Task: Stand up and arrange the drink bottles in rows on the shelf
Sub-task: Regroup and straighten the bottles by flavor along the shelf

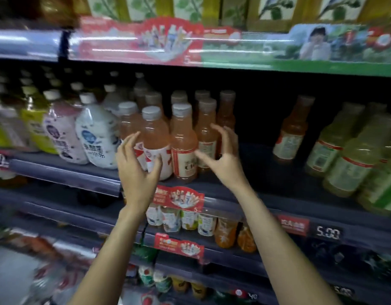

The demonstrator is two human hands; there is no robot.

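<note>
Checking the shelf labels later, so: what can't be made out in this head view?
- Pink bottle label: partly covered by the left hand.
- Rear pink bottles: dark, hidden behind front ones.
- Green bottles: blurred, cut by the right edge.
- Lower price tag: blurred.

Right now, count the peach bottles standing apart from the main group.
1. The lone peach bottle stands across the dark gap from the main group, beside the green bottles. The back of the shelf is dark, so more may be hidden.

Both forearms are raised forward; the left hand point(138, 172) and right hand point(223, 160) are held apart, fingers seemingly loosely spread.
</note>
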